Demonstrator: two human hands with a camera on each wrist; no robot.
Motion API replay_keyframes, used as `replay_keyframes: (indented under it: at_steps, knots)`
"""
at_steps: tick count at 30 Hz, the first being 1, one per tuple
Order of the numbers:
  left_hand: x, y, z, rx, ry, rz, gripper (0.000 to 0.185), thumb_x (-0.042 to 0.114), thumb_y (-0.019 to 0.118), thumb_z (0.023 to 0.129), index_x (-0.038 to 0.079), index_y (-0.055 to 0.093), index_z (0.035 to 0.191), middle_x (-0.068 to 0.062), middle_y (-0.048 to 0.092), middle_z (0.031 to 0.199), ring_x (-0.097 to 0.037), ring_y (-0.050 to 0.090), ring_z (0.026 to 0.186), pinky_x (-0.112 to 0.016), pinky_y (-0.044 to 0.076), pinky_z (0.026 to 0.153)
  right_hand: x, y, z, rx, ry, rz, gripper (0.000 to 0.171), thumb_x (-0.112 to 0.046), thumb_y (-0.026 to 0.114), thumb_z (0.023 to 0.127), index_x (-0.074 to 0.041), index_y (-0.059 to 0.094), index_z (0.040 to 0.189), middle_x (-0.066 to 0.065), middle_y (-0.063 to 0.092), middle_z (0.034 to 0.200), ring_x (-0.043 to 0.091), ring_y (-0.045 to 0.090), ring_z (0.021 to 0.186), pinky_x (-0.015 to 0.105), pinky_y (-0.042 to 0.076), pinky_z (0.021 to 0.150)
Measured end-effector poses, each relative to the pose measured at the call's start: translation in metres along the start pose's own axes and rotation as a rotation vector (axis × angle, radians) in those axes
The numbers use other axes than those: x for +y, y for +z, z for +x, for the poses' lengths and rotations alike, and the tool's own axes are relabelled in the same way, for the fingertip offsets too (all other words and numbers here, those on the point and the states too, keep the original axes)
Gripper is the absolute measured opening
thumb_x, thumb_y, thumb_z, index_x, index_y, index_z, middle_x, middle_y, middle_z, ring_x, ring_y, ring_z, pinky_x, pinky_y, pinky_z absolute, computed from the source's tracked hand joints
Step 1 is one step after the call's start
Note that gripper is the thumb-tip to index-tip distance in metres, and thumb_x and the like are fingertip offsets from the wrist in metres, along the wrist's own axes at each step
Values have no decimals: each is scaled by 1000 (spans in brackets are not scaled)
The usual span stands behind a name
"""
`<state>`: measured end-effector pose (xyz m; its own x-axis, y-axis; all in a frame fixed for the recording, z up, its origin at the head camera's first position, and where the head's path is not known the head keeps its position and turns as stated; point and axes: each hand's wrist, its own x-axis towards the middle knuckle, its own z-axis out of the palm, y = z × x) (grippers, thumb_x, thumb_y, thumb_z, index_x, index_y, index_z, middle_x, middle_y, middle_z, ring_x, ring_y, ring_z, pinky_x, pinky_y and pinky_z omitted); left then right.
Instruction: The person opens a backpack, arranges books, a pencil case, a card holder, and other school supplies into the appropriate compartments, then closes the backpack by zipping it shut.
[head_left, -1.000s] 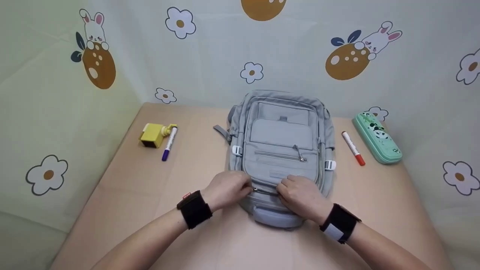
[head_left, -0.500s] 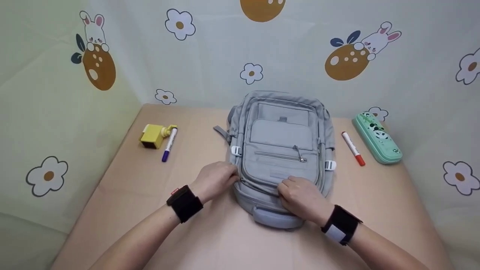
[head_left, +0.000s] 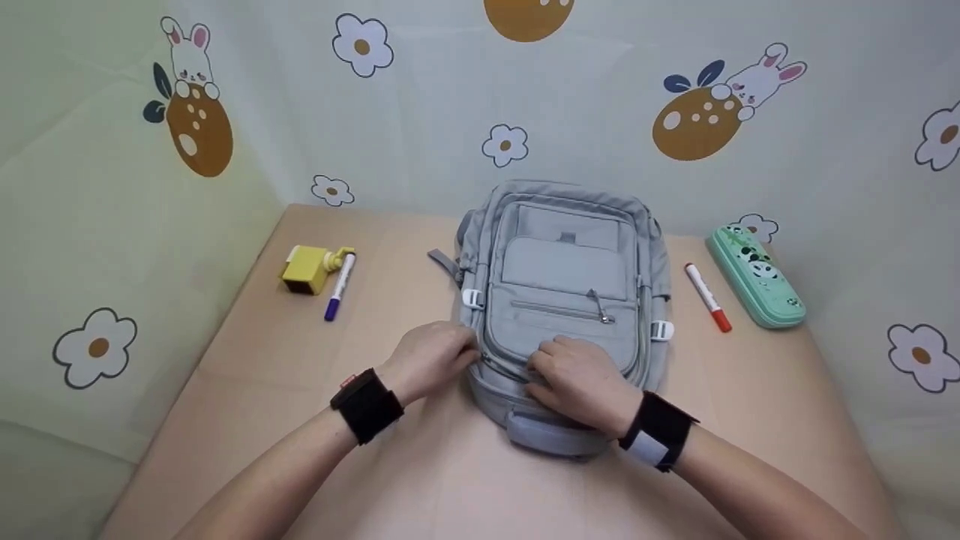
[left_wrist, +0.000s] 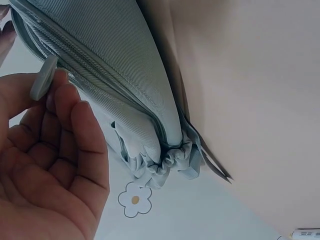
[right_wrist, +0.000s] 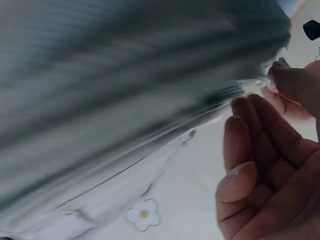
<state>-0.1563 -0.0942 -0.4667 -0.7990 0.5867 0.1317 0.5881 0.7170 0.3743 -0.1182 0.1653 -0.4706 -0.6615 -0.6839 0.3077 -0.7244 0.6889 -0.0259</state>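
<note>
A grey backpack (head_left: 566, 262) lies flat on the tan table (head_left: 285, 405), its handle end towards me. My left hand (head_left: 469, 352) is at the pack's near left corner. In the left wrist view, that left hand (left_wrist: 50, 85) pinches a round grey zip pull (left_wrist: 44, 78) beside the backpack (left_wrist: 115, 65) zip line. My right hand (head_left: 544, 360) lies on the lower front panel, fingers curled on the fabric by the zip. The right wrist view is blurred: the right hand (right_wrist: 260, 92) pinches the edge of the backpack (right_wrist: 125, 65).
A yellow block (head_left: 305, 268) and a purple marker (head_left: 339, 288) lie at the left of the table. To the right of the pack lie a red marker (head_left: 706, 297) and a green panda pencil case (head_left: 754, 276). Printed cloth walls close the back and sides.
My left hand has drawn the zip pull leftward from the middle of the near edge to the left corner. My right hand has slid left and up on the front panel.
</note>
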Motion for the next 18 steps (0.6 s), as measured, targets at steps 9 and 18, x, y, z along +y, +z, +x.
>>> replay_keyframes:
  at_steps: [9,18]
  knots:
    - [3,-5,0,7,16,-33,6,18,74,95,14,71,91,3,67,82,-16,62,76,-36,52,69,-10,9,13,-19,28,-1,17,-15,76,85,-11,60,82,-1,58,75,19,55,63,35,49,54]
    - [1,-11,7,50,56,20,12,18,72,96,13,67,86,1,63,78,-19,60,72,-38,50,63,-11,1,11,42,22,11,17,-13,72,89,-13,58,79,-3,56,73,17,56,60,34,49,51]
